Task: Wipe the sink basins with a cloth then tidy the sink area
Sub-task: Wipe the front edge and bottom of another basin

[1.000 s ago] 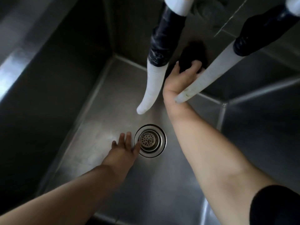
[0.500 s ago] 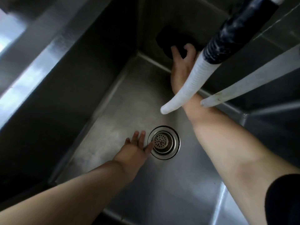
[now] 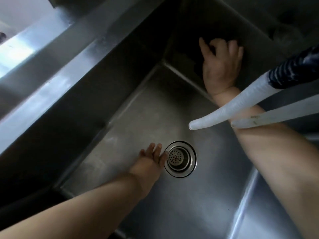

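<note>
Pressing the dark cloth on the back wall of the sink basin, the right hand with spread fingers should keep even pressure into the corner, while the left hand rests flat, fingers straight, beside the drain strainer

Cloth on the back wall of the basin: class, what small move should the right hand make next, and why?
Probably sweep the cloth sideways along the back wall. The right hand presses it there near the corner, the left hand rests flat by the drain, and much wall looks unwiped.
</note>
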Tool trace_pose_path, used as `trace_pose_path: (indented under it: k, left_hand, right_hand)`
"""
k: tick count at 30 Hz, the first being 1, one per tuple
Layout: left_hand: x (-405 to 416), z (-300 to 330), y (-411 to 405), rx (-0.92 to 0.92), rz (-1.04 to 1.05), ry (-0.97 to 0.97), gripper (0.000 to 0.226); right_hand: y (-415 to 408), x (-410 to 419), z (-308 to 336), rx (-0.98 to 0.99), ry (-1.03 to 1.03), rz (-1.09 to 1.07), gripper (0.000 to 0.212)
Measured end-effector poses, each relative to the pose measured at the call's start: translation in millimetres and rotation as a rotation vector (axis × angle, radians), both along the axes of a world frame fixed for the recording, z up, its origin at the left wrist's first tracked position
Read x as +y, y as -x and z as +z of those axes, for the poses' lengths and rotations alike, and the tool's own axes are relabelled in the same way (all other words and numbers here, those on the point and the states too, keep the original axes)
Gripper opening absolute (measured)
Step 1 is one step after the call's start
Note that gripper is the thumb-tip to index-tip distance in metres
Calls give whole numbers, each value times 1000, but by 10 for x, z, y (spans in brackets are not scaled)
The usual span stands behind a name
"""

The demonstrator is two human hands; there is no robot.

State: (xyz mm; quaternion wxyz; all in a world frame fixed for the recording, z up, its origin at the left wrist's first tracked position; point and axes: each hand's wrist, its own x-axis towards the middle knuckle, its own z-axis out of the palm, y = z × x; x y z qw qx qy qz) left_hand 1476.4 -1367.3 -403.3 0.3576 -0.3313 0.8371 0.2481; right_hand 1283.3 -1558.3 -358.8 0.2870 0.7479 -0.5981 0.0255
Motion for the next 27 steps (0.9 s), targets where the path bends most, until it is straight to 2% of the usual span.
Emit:
trace_pose_path:
  k: [3, 6, 9, 13, 15, 17, 18, 24, 27]
  left_hand:
    - [3, -20, 9, 1, 10, 7, 65]
    - [8, -50, 4, 12, 10, 15, 65]
    - [14, -90, -20, 11, 2, 35, 64]
    - [25, -136, -23, 8, 4, 37, 67]
    - [33, -148, -22, 3, 9, 36, 67]
    - [22, -132, -18, -4, 5, 20, 68]
    - [13, -114, -10, -10, -5, 11, 67]
    - [-11, 8, 71, -77, -66, 2, 73]
    - [-31, 50, 120, -91, -40, -27, 62]
  right_hand:
    - [-185, -185, -9, -67, 137, 3, 50]
    - [-277, -68, -333, -12, -106, -36, 64]
    - [-208, 93, -607, -14, -301, 15, 60]
    - [-24, 275, -742, -94, -542, -145, 68]
    - [146, 415, -832, -292, -631, -285, 64]
    - [245, 713, -863, -593, -613, -426, 56]
    - [243, 902, -834, -662, -591, -457, 53]
    - [51, 2100, -620, -588, -570, -264, 56]
    - [-105, 2395, -570, -545, -633, -175, 45]
